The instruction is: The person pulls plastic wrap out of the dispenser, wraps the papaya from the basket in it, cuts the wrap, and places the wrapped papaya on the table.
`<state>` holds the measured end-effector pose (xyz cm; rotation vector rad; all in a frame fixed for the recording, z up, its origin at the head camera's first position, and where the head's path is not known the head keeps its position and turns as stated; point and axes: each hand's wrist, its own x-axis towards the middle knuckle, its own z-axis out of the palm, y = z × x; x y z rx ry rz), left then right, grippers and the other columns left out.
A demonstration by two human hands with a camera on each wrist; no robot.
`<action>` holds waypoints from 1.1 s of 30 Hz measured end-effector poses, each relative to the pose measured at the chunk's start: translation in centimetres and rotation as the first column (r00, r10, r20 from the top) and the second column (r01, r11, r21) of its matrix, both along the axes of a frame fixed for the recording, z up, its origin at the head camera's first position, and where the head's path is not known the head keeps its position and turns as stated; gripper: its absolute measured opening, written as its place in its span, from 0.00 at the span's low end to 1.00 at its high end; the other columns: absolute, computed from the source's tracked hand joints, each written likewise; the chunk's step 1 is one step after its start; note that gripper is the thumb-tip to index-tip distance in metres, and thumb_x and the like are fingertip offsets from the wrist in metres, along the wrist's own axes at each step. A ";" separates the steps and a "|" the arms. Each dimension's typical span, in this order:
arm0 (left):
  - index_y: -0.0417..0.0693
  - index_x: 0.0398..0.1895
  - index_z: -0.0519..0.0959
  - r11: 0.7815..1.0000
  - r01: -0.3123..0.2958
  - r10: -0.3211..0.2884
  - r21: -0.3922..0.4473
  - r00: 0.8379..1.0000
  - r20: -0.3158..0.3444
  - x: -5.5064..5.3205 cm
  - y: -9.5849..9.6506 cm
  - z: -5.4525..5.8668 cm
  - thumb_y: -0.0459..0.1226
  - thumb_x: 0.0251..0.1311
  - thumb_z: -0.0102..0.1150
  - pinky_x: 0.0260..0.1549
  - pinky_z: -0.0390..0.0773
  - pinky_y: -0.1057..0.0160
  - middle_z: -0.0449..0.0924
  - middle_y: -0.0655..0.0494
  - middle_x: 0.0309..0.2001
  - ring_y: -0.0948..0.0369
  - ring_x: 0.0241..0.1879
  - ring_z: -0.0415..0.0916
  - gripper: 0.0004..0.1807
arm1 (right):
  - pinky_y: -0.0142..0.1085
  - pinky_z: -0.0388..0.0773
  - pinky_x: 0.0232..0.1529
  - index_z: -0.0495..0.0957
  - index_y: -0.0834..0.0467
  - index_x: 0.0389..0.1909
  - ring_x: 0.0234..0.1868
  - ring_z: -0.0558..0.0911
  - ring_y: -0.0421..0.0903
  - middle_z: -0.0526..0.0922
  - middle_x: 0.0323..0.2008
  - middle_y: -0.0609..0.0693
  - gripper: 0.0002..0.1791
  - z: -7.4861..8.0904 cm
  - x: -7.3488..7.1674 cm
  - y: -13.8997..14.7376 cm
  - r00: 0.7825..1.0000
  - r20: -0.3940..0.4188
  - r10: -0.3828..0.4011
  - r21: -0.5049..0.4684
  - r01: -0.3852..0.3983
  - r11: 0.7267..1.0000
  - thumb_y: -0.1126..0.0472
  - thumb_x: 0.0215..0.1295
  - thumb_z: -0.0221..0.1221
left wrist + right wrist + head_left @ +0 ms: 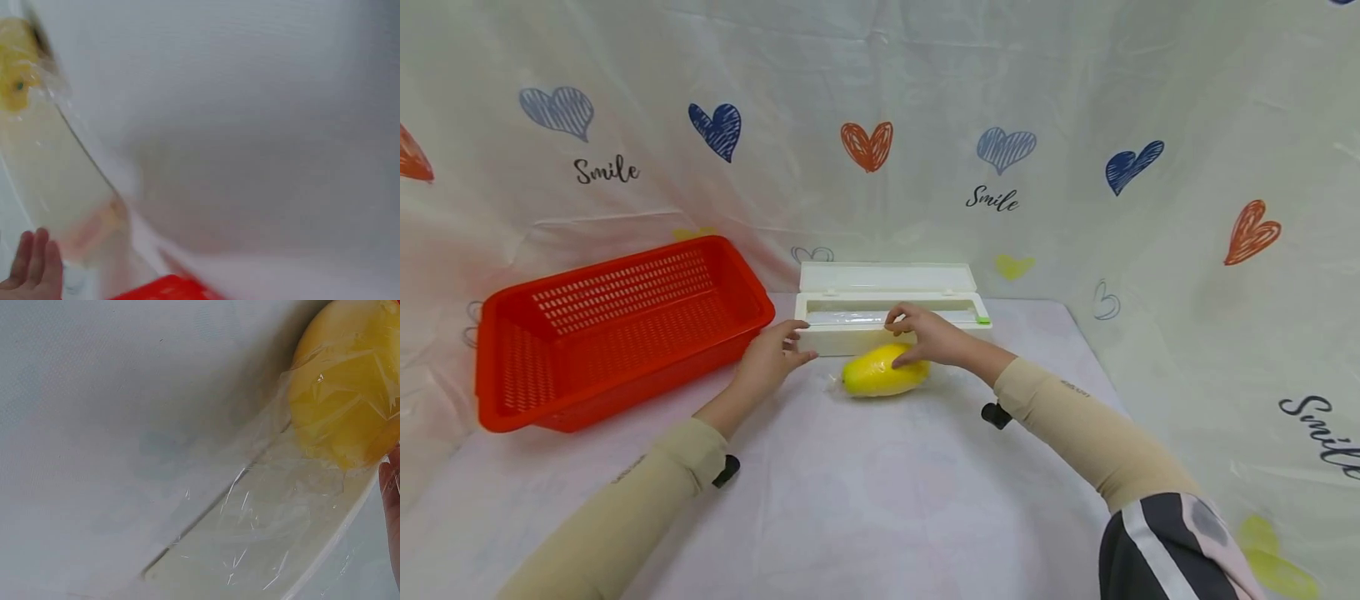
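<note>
A yellow fruit, mango-like in shape (880, 372), lies on the table wrapped in clear cling film, right before a white cling film dispenser (838, 341). The dispenser's lid stands up, and a roll of film shows inside. My right hand (928, 337) has its thumb on the fruit and its fingers over the dispenser's front edge. At the dispenser's left end is my left hand (767, 358), its fingers extended; the left wrist view shows those fingers (36, 262) straight. In the right wrist view, creased film spreads from the fruit (347, 381) across the dispenser's front (250, 531).
A red plastic basket (572, 410) stands at the left, close to my left hand. Behind the dispenser rises a white sheet (925, 217) printed with hearts and words. A white cloth (865, 500) covers the table. A green slider (983, 320) sits at the dispenser's right end.
</note>
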<state>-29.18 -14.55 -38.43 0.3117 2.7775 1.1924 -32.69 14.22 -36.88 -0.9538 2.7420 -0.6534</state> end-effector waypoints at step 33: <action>0.40 0.43 0.83 0.902 0.149 -0.222 -0.404 0.965 -0.141 -1.7 7.8 2.3 0.30 0.60 0.64 0.49 0.78 0.58 0.84 0.51 0.38 0.53 0.41 0.78 0.08 | 0.39 0.75 0.55 0.77 0.64 0.58 0.50 0.79 0.49 0.77 0.56 0.55 0.31 0.5 0.2 -0.1 1.000 -0.009 -0.001 0.038 0.001 0.999 0.57 0.53 0.73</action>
